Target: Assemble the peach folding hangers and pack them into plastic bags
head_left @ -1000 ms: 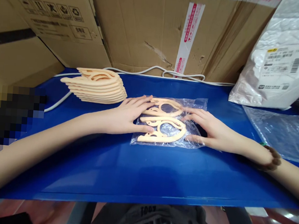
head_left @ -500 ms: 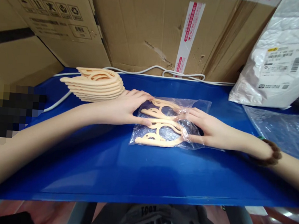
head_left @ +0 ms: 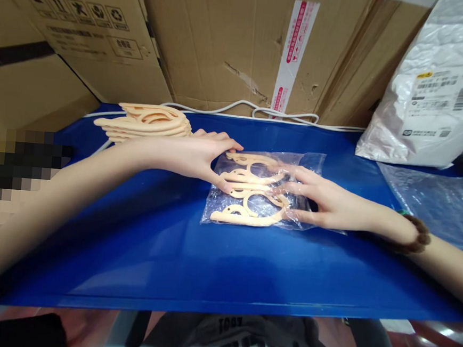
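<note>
A clear plastic bag [head_left: 311, 162] lies flat with beige folding hangers [head_left: 247, 219] inside, side by side. At the bag's left edge, my left hand [head_left: 193, 153] is open, its thumb resting on the plastic and its other fingers stretched toward the far left corner. My right hand [head_left: 326, 197] lies over the bag's right part, fingers spread and pressing on the plastic near the hangers' curved ends. Behind my left wrist sits a stack of the same beige hangers [head_left: 151, 116], partly hidden by my forearm.
Everything lies on a blue table [head_left: 224, 269]. Cardboard boxes [head_left: 226, 39] stand along the back, with a white cable [head_left: 228, 108] before them. A white shipping bag [head_left: 399, 122] leans at the back right, and another clear plastic bag [head_left: 438, 200] lies in front of it.
My left hand and forearm have shifted slightly away from me, covering more of the hanger stack. My right fingers are spread wider over the bag, which has barely moved.
</note>
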Action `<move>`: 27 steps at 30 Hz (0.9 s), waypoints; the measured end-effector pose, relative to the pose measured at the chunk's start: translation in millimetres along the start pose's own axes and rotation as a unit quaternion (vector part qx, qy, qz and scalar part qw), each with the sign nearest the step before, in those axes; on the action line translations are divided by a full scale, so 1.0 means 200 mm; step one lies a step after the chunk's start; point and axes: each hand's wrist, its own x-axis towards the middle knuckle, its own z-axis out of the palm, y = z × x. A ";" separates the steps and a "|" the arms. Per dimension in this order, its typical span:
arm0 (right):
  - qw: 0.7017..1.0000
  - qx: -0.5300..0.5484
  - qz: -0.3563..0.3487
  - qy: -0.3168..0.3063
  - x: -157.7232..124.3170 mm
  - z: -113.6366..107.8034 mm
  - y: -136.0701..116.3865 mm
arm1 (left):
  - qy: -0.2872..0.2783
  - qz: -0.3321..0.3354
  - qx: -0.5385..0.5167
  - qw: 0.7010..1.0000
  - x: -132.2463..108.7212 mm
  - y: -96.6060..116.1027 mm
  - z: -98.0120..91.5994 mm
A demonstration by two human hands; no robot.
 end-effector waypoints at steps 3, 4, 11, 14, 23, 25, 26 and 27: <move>1.000 -0.005 -0.017 0.019 -0.01 0.02 0.00 | -0.005 -0.002 -0.005 1.000 0.00 0.01 -0.01; 0.999 -0.007 -0.020 0.024 -0.01 0.02 0.00 | -0.004 -0.003 -0.005 1.000 0.00 0.01 -0.01; 0.999 -0.012 0.025 0.028 -0.01 0.03 -0.02 | 0.000 0.023 -0.001 1.000 -0.03 0.00 -0.02; 1.000 0.013 0.012 0.021 0.00 0.04 -0.01 | -0.040 0.021 -0.007 0.999 -0.04 -0.01 0.00; 0.999 0.013 0.032 0.029 0.00 0.03 0.02 | -0.018 0.032 -0.002 0.999 -0.03 0.01 0.01; 0.999 0.003 0.042 0.035 -0.01 0.04 0.03 | -0.019 0.022 -0.007 1.000 -0.02 0.02 0.00; 0.998 0.002 0.045 0.033 -0.01 0.04 0.03 | -0.021 0.017 -0.009 1.000 -0.02 0.02 0.00; 0.999 0.002 0.046 0.029 -0.01 0.04 0.03 | -0.023 0.013 -0.012 1.000 -0.02 0.02 0.00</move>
